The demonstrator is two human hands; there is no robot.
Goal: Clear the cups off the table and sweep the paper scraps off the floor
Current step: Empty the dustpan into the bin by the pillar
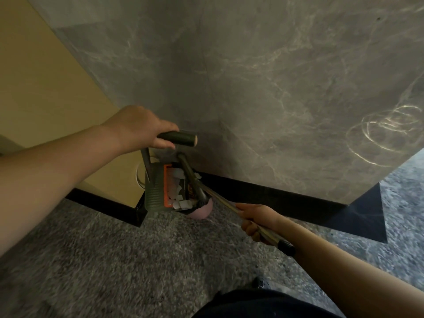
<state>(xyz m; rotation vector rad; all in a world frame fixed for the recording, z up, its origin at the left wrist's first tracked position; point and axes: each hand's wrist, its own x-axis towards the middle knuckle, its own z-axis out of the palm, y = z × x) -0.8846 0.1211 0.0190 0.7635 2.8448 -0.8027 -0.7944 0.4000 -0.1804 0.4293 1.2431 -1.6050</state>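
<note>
Building lobby; marble wall [275, 76], speckled stone floor [114, 260].

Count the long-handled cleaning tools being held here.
2. The dustpan, its handle held by the left hand, stands by the wall; the broom, held by the right hand, reaches into it.

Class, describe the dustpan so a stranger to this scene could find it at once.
Start at the grey marble wall and drop to its corner with the black skirting. There the left hand holds the dustpan by its dark bar handle. Only it contains white paper scraps.
</note>
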